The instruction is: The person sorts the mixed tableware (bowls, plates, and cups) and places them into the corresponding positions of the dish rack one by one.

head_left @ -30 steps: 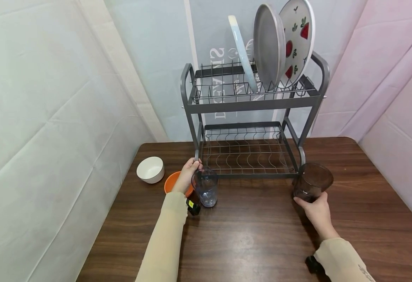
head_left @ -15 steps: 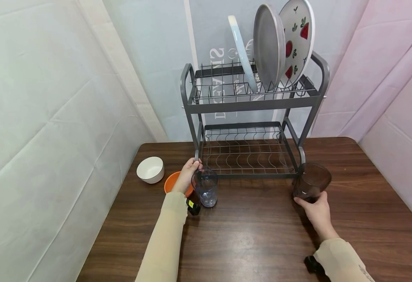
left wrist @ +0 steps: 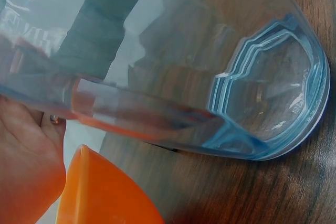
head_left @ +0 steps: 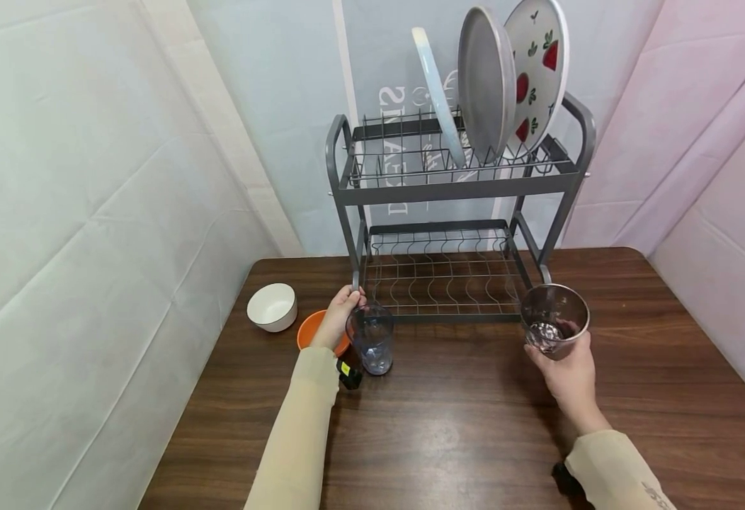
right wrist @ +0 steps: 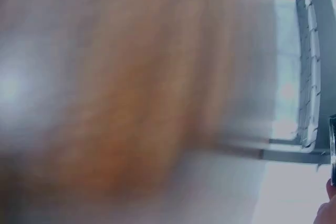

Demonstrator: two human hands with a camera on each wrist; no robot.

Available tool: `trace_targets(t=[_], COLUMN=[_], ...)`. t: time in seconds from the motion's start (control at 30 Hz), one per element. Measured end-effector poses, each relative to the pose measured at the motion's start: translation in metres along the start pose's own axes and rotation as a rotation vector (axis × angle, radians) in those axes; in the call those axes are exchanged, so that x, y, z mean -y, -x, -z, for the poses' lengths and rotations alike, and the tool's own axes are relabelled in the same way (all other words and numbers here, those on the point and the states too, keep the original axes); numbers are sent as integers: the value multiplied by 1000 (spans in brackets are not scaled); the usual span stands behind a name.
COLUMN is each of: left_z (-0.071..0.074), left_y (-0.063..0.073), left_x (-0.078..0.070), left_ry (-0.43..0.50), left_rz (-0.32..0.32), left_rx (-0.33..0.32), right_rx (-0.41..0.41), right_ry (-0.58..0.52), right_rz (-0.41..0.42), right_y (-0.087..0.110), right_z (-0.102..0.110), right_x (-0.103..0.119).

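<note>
My left hand (head_left: 336, 320) grips the lower left front post of the grey dish rack (head_left: 452, 190). Just right of that wrist, a clear bluish tumbler (head_left: 375, 350) stands on the table and overlaps the fingers; it fills much of the left wrist view, with the hand's edge (left wrist: 26, 166) beside it. At the rack's right front leg, my right hand (head_left: 573, 382) holds a smoky brown drinking glass (head_left: 546, 338) by its near side, mouth up and leaning toward the head camera. In the right wrist view only a bit of fingertip (right wrist: 328, 205) shows; the rest is mostly blurred.
An orange bowl (head_left: 309, 331) sits partly under the left forearm, with a white bowl (head_left: 272, 307) farther left. The rack's upper tier holds a light blue-edged plate (head_left: 439, 95), a grey plate (head_left: 484, 85) and a strawberry-patterned plate (head_left: 538, 71). Cloth walls enclose the wooden table (head_left: 442, 425).
The right hand has shifted the brown glass slightly left and tipped it so its mouth and base face the head camera. The left hand, bluish tumbler and rack have stayed put.
</note>
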State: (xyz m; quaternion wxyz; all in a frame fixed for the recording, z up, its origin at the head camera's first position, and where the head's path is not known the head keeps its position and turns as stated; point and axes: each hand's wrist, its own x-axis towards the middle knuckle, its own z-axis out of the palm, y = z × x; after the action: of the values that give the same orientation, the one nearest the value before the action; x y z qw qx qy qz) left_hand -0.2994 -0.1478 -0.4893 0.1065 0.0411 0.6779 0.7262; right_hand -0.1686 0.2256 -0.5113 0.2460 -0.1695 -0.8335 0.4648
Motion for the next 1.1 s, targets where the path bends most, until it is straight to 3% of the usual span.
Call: trace_targets(t=[0.3,0.53,0.77,1.1], left_z=[1,0,0,1], left_y=[0,-1,0,-3], left_x=[0,0,0,3], left_ry=[-25,-21,-30,-24], left_rz=[-15,-16,-7,-15], left_rx=[8,-9,-8,6], right_rx=[106,89,77,84], right_ry=[24,74,107,52], right_rz=[66,159,181,247], right_y=[-13,-28,-47,-83], right_z=[-5,-14,-25,-39], right_x=[35,51,69,89])
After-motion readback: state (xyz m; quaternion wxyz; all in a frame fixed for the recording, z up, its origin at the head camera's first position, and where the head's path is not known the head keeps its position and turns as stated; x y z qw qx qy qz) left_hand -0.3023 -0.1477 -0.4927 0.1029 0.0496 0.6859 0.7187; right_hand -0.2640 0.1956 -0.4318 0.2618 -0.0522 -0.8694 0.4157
